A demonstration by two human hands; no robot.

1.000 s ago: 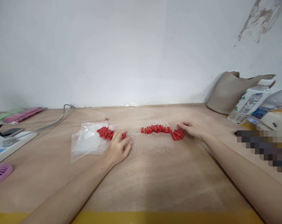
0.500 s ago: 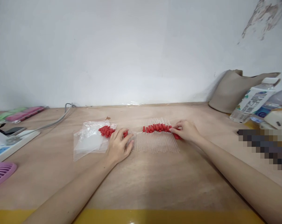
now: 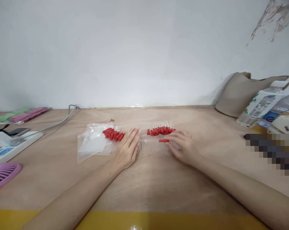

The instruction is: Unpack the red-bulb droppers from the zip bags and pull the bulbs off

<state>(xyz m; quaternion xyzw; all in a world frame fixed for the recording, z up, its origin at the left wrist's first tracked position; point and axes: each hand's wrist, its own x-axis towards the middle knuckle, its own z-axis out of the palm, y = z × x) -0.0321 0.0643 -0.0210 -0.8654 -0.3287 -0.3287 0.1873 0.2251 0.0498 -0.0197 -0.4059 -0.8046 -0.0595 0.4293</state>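
A row of clear droppers with red rubber bulbs [image 3: 161, 131] lies side by side on the table, their thin tubes [image 3: 150, 148] pointing different ways. My right hand [image 3: 184, 147] pinches a single dropper [image 3: 163, 140] by its red bulb, just over the row's right part; its pale tube is blurred and points left. Stretched out flat, my left hand [image 3: 128, 149] rests at the row's left end and covers some tubes. Left of those fingers is another bunch of red bulbs [image 3: 113, 134], partly on clear plastic bags [image 3: 92, 145].
At the left lie a white power strip [image 3: 27, 140] with a grey cable [image 3: 60, 123], a pink slotted object [image 3: 5, 175] and bagged green and pink items [image 3: 27, 115]. A plastic bottle [image 3: 261, 103] and a grey-beige container [image 3: 233, 94] stand at the right.
My right hand has moved left and nearer from the row's right end, with one dropper now crosswise in its fingers. My left hand has straightened its fingers and shifted slightly right.
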